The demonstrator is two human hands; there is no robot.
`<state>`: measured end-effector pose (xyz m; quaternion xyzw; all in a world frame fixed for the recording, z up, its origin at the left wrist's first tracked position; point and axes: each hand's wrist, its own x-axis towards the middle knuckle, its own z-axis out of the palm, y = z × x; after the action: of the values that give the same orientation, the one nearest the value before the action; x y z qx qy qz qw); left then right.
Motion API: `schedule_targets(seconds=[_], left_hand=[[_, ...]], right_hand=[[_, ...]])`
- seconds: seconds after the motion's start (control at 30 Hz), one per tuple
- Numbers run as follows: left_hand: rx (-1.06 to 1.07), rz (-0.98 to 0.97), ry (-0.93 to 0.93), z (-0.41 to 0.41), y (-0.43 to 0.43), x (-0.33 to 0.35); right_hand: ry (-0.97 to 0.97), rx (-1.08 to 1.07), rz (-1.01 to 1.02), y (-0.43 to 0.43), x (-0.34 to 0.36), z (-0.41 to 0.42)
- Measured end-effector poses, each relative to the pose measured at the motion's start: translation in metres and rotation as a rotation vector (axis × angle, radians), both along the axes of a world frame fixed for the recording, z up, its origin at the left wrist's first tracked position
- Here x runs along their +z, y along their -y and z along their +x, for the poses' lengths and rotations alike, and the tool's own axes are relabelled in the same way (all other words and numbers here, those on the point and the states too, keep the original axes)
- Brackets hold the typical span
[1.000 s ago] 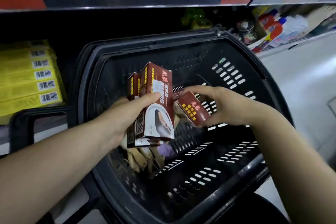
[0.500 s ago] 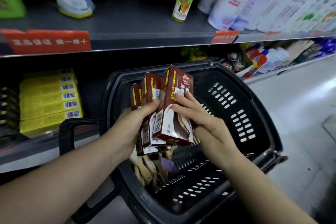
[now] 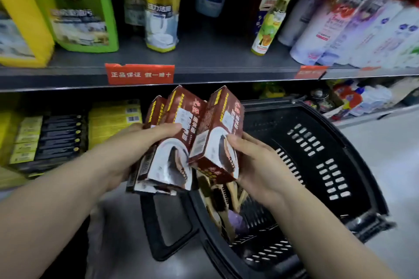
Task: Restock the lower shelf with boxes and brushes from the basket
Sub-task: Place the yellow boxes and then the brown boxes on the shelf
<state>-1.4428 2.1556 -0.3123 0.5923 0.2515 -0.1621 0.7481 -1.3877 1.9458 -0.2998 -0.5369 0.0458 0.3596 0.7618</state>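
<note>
The left hand (image 3: 127,152) grips maybe three brown boxes (image 3: 174,142); the right hand (image 3: 254,165) grips another box (image 3: 217,138) above the basket (image 3: 340,165).

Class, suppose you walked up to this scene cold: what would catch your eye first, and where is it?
First, the fan of brown boxes at centre, gripped between the left hand and right hand just below the upper shelf's edge. Next, the black basket lower right, brushes inside, and the red tag above.
</note>
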Motion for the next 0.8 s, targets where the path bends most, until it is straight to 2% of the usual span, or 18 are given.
schedule_targets(seconds=[0.13, 0.27, 0.43, 0.57, 0.67, 0.8], left_hand=[[0.174, 0.004, -0.087, -0.015, -0.02, -0.007], [0.292, -0.147, -0.106, -0.014, -0.017, -0.017], [0.288, -0.139, -0.052, -0.014, -0.011, -0.026], [0.269, -0.112, -0.051, -0.015, 0.002, -0.033], [0.264, -0.171, -0.062, -0.017, 0.016, -0.038], [0.251, -0.308, -0.049, -0.016, 0.026, -0.044]], right_hand=[[-0.081, 0.107, -0.142, -0.021, 0.0, 0.01], [-0.008, 0.144, -0.277, -0.043, 0.0, 0.019], [0.063, 0.174, -0.4, -0.054, 0.003, 0.032], [0.11, 0.294, -0.523, -0.047, 0.013, 0.044], [0.134, 0.387, -0.652, -0.041, 0.02, 0.058], [0.171, 0.465, -0.723, -0.049, 0.027, 0.081]])
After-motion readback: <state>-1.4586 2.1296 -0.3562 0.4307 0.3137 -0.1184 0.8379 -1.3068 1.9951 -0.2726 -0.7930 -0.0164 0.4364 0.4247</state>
